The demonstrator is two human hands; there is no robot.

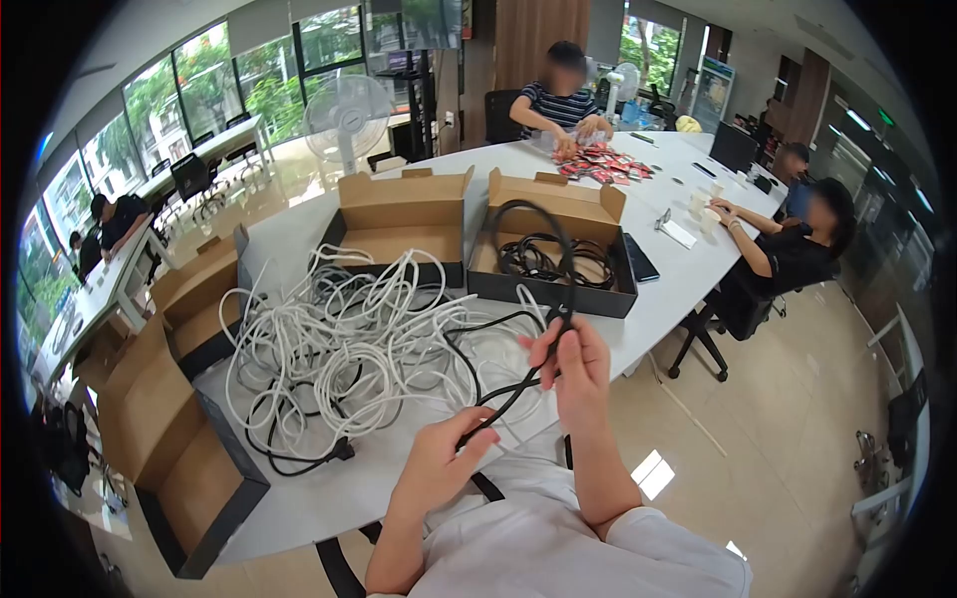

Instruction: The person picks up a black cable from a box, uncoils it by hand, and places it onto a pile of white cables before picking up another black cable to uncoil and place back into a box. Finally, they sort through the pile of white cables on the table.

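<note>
The right hand (pixel 578 369) closes around the black cable (pixel 515 396) where its strands meet, so its loop stands upright above the fingers. The left hand (pixel 439 456), lower, pinches another part, perhaps to control the slack. The white cables (pixel 344 354) lie loose beyond the left hand; the open box (pixel 548 298) sits beyond the right hand, probably for easy reach.

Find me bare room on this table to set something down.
Tabletop is bare right of the phone, toward the paper slip, and at the near edge between the nearest left box and the black plug. It's crowded mid-table, where white cables pile between the other boxes; your left hand and right hand hold the black cable in front.
</note>
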